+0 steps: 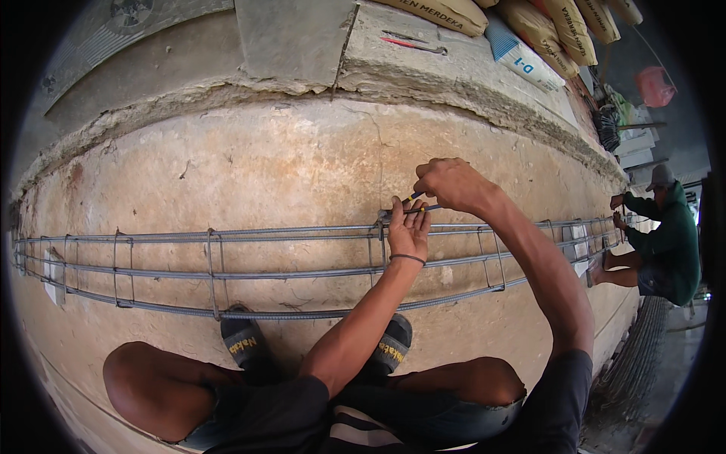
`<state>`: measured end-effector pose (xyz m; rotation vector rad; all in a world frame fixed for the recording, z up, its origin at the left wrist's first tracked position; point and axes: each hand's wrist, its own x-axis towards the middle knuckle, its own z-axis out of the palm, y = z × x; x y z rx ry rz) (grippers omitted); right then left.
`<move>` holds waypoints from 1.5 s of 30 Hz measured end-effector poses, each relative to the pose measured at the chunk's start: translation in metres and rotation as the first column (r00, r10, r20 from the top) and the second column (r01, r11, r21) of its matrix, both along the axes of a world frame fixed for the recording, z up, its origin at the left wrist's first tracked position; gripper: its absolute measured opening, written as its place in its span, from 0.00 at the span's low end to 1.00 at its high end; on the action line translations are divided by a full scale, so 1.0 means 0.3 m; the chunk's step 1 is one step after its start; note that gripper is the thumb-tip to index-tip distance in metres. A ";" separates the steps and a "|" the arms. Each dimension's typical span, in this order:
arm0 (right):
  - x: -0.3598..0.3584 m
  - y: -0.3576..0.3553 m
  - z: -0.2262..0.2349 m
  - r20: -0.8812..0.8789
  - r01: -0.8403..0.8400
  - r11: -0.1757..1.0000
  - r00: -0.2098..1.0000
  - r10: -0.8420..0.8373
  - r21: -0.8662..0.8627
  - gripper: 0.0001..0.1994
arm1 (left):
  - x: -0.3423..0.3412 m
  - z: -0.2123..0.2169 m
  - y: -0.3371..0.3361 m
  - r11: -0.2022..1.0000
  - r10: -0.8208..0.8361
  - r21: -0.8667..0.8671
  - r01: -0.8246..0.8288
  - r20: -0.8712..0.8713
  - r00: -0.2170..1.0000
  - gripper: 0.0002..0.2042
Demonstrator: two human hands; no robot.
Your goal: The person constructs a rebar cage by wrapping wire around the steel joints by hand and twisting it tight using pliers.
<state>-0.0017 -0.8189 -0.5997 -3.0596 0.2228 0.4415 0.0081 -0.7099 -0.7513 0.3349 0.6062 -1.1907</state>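
Observation:
A long cage of steel reinforcing bars (287,275) with square stirrups lies across the floor in front of my feet. My right hand (454,184) is closed on a handle of pincers (413,197) with blue and yellow grips. The dark jaws meet the cage's far bar where a stirrup crosses it. Just below, my left hand (409,234) reaches over the cage, palm partly showing, its fingers curled up against the pincers close to the jaws. Any wire inside the jaws is too small to make out.
At the right a co-worker (665,242) in a green top crouches with both hands at the cage's end. White blocks (54,276) sit under the cage. Red-handled pincers (412,45) lie on the raised concrete ledge, near stacked cement bags (446,13). Bundled bars (631,356) lie lower right.

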 end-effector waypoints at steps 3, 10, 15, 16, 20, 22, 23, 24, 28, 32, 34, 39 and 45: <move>0.024 -0.018 0.004 -0.057 -0.013 1.000 0.998 0.013 -0.005 0.06 | 0.019 -0.009 -0.027 0.999 0.014 -0.035 -0.015 -0.032 0.999 0.25; 0.002 -0.015 0.012 -0.049 -0.296 0.915 0.955 0.294 -0.273 0.26 | 0.060 0.004 -0.065 0.992 0.121 0.047 -0.117 -0.095 0.988 0.24; -0.081 -0.070 -0.086 -0.209 -0.451 0.456 0.848 0.487 -0.767 0.27 | 0.066 0.050 -0.079 0.984 0.100 0.159 -0.078 -0.139 0.985 0.23; -0.087 -0.074 -0.110 -0.159 -0.377 0.524 0.896 0.414 -0.763 0.26 | 0.068 0.053 -0.080 0.988 0.067 0.146 -0.051 -0.112 0.991 0.22; -0.023 -0.104 -0.127 -0.152 -0.358 0.594 0.917 0.368 -0.720 0.21 | 0.096 0.044 -0.078 0.992 0.089 0.110 -0.065 -0.231 0.969 0.25; 0.009 -0.120 -0.100 -0.170 -0.413 0.571 0.886 0.431 -0.710 0.21 | 0.107 0.057 -0.076 0.987 0.127 0.131 -0.096 -0.253 0.959 0.25; 0.019 -0.121 -0.091 -0.190 -0.466 0.540 0.851 0.489 -0.701 0.21 | 0.103 0.067 -0.073 0.984 0.156 0.126 -0.129 -0.239 0.958 0.25; 0.007 -0.139 -0.100 -0.191 -0.469 0.536 0.849 0.492 -0.702 0.21 | 0.096 0.078 -0.078 0.980 0.187 0.116 -0.165 -0.225 0.956 0.25; -0.070 -0.211 -0.129 -0.123 -0.477 0.613 0.841 0.528 -0.630 0.27 | 0.055 0.047 -0.101 0.979 0.201 0.080 -0.190 -0.165 0.966 0.19; -0.120 -0.221 -0.181 -0.107 -0.406 0.648 0.887 0.449 -0.644 0.31 | 0.053 0.031 -0.124 0.982 0.190 0.067 -0.179 -0.256 0.948 0.14; -0.122 -0.226 -0.217 -0.072 -0.359 0.624 0.897 0.436 -0.694 0.31 | 0.043 0.016 -0.140 0.979 0.204 0.066 -0.194 -0.259 0.944 0.13; -0.119 -0.233 -0.325 0.056 -0.211 0.640 0.927 0.370 -0.739 0.31 | 0.034 -0.018 -0.174 0.973 0.230 0.096 -0.212 -0.252 0.940 0.12; -0.097 -0.208 -0.412 0.296 0.016 0.858 0.942 0.159 -0.513 0.20 | 0.035 -0.034 -0.150 0.979 0.172 -0.077 -0.190 -0.188 0.967 0.27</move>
